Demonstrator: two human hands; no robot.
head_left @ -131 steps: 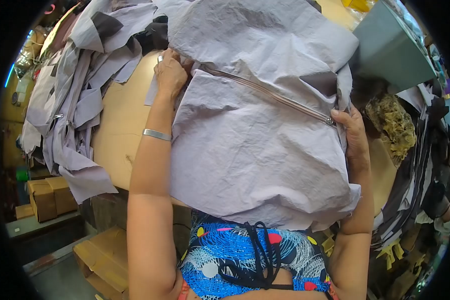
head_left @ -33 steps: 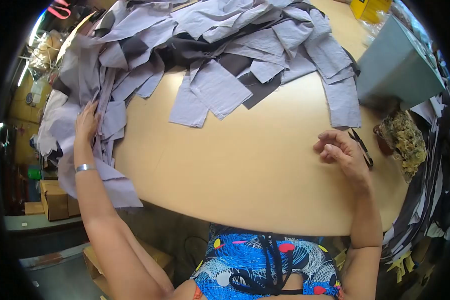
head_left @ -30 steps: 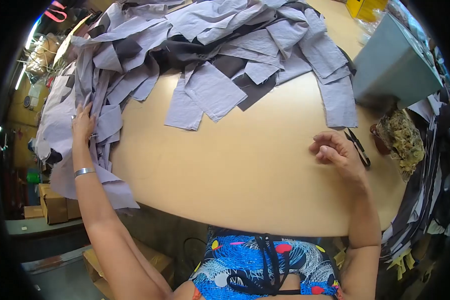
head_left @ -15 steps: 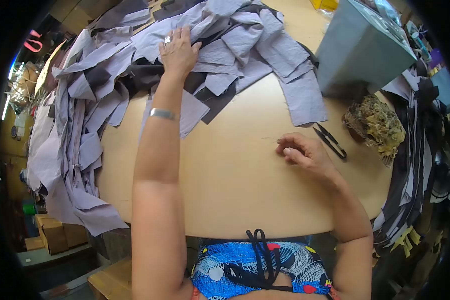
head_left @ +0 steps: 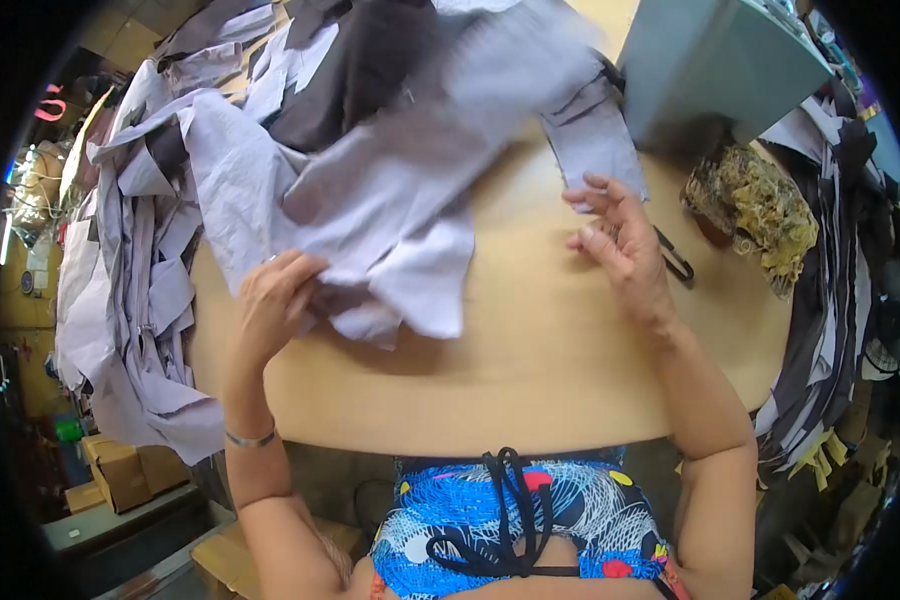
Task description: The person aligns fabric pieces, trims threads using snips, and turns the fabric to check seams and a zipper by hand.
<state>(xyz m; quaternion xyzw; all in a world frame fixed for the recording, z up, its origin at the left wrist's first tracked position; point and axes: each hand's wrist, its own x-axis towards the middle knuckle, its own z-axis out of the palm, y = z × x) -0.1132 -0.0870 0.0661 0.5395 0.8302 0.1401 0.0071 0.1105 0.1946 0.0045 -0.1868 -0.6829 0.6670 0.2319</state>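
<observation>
My left hand (head_left: 282,300) is closed on a light grey-lilac piece of fabric (head_left: 380,195), which stretches up and away across the table, its far part blurred by motion. Dark fabric (head_left: 360,70) lies just beyond it. To the right, my right hand (head_left: 620,245) hovers over the table with its fingers apart and nothing in them. Close by it are another grey fabric strip (head_left: 595,140) and black thread snips (head_left: 678,262), partly covered by the hand.
A grey box-shaped container (head_left: 715,75) stands at the back right, beside a clump of tangled yellowish threads (head_left: 755,215). Long grey fabric strips (head_left: 135,340) hang over the table's left edge, and dark and light strips (head_left: 830,290) over the right. The wooden tabletop (head_left: 530,360) shows in front.
My left hand has come back from the far pile toward me, pulling the light fabric along. My right hand has risen slightly and spread its fingers.
</observation>
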